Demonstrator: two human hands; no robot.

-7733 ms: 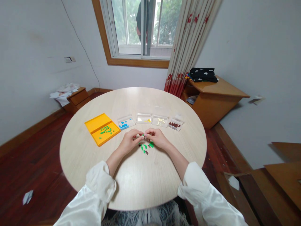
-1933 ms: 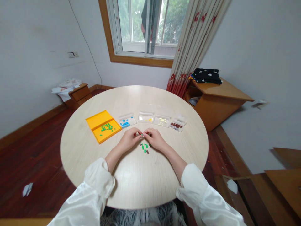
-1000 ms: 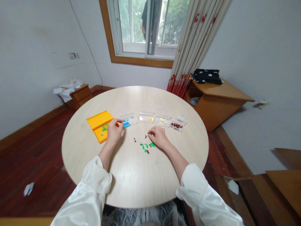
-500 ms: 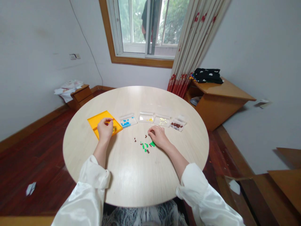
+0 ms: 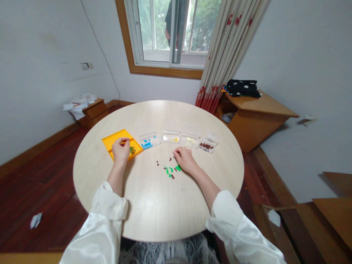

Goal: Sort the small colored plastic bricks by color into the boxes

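Toward the left edge of the tabletop (image 5: 154, 209), the yellow box (image 5: 117, 136) with green bricks (image 5: 132, 150) is partly hidden by the left hand (image 5: 120, 151), while the loose green and brown pieces (image 5: 167, 171), well in from the near edge, are flanked by the right hand (image 5: 186, 159), and whether either grip is closed cannot be told.

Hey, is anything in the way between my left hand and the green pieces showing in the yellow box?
Nothing visible is in the way. Your left hand appears over the open yellow box, with the green pieces just to its right. The hand hides part of the box.
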